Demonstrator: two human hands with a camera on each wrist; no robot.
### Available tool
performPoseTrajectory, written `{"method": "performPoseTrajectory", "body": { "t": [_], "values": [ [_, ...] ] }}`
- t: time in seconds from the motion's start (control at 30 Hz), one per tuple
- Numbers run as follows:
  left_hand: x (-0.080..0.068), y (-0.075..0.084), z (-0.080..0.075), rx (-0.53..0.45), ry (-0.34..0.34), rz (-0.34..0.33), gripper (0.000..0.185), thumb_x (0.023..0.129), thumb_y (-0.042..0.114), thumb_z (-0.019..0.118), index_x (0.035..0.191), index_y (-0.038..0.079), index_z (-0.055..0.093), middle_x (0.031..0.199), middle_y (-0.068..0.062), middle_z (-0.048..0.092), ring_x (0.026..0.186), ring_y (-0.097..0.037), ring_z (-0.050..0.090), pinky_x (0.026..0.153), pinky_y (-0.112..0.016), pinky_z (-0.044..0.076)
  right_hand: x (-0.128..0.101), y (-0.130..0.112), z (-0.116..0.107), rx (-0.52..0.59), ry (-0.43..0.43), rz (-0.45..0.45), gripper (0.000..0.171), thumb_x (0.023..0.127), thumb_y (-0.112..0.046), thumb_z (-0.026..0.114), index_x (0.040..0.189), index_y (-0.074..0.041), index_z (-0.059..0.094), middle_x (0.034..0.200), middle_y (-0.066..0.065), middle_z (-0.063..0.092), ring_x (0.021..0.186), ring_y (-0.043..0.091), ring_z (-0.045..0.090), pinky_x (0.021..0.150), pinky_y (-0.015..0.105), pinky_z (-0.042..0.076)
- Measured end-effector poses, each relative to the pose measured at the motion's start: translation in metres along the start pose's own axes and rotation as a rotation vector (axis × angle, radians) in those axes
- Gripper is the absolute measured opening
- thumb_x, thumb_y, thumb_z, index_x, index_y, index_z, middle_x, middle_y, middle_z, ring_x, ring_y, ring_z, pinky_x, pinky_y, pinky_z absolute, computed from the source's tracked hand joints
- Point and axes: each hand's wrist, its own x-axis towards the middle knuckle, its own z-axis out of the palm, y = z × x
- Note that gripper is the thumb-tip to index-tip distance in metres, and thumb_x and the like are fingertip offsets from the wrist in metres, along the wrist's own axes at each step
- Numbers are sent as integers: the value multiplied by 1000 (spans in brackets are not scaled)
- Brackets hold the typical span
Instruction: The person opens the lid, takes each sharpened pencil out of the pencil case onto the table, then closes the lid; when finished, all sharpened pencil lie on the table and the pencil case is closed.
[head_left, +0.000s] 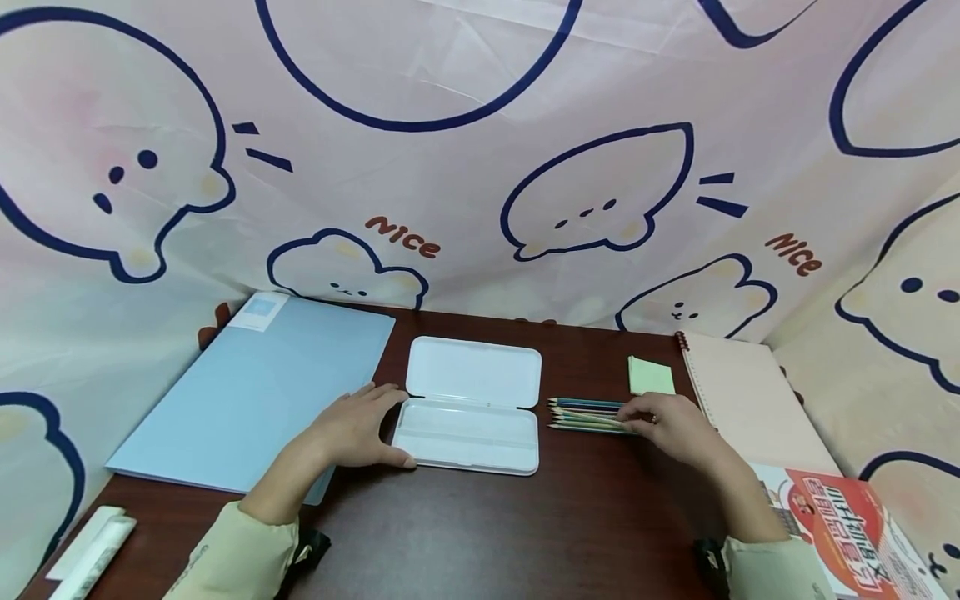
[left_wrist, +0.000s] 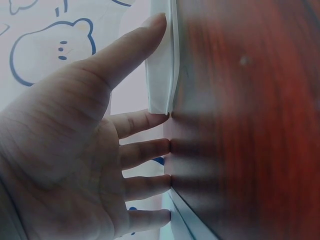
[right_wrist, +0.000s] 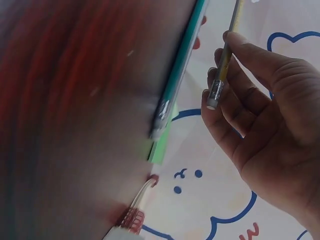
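Note:
A white hinged case (head_left: 465, 456) lies with its lid back in the middle of the table, nothing visible in its tray. My left hand (head_left: 358, 431) rests at its left end, thumb along the front edge and index finger at the corner; in the left wrist view the fingers reach straight to the tabletop. To the right of the case, several pencils (head_left: 581, 428) lie side by side, tips leftward. My right hand (head_left: 678, 427) pinches a yellowish pencil (right_wrist: 220, 80) near its eraser end, raised above a green pencil (right_wrist: 180, 65) in the right wrist view.
A blue folder (head_left: 277, 392) lies at the left, with a white-wrapped item (head_left: 97, 554) nearer the front edge. Beyond the right hand are a green sticky-note pad (head_left: 650, 377) and a spiral notebook (head_left: 757, 400). A red-and-white book (head_left: 847, 533) overlaps the notebook's front. Printed cloth hangs behind.

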Motion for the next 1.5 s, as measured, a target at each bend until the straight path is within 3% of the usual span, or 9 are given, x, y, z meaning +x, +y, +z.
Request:
{"method": "performPoseTrajectory", "body": {
  "t": [0.43, 0.67, 0.93, 1.13, 1.33, 1.5],
  "values": [
    [-1, 1, -1, 5, 3, 1, 96, 70, 62, 84, 144, 10, 53, 153, -19, 48, 145, -51, 37, 112, -69, 34, -1, 12, 4, -61, -72, 7, 1, 90, -19, 77, 91, -19, 77, 92, -10, 73, 86, 12, 65, 76, 39, 55],
    [-1, 1, 0, -3, 6, 6, 95, 70, 61, 84, 144, 10, 52, 153, -20, 48, 144, -51, 38, 112, -68, 35, 2, 5, 7, -62, -120, 56, 13, 90, -15, 76, 85, -26, 71, 87, -10, 68, 78, 11, 55, 70, 33, 49],
    [0, 0, 0, 1, 11, 7, 96, 70, 62, 84, 144, 10, 52, 153, -20, 48, 144, -50, 38, 112, -67, 35, 5, -1, 7, -89, -140, 31, 18, 91, -16, 75, 81, -27, 66, 79, -11, 62, 69, 9, 49, 64, 30, 43],
    [-1, 0, -1, -3, 11, 8, 97, 70, 63, 84, 144, 10, 52, 153, -20, 48, 144, -51, 38, 112, -68, 35, 7, -5, 3, -5, -72, 35, 7, 92, -17, 74, 96, -22, 75, 92, -9, 70, 83, 10, 58, 74, 34, 52],
    [-3, 1, -3, -8, 19, 9, 96, 70, 62, 85, 143, 9, 53, 152, -21, 49, 144, -51, 38, 111, -70, 36, 19, -19, 0, 107, 19, -51, 22, 96, -21, 71, 117, -17, 75, 107, -4, 75, 93, 13, 65, 78, 34, 56],
    [-3, 3, -2, -27, 19, 9, 96, 69, 62, 85, 142, 8, 54, 151, -22, 49, 143, -52, 38, 110, -71, 35, 35, -39, 4, 196, 55, -57, 35, 99, -30, 67, 131, -17, 69, 126, 5, 73, 114, 23, 69, 92, 46, 58]
  ]
}}
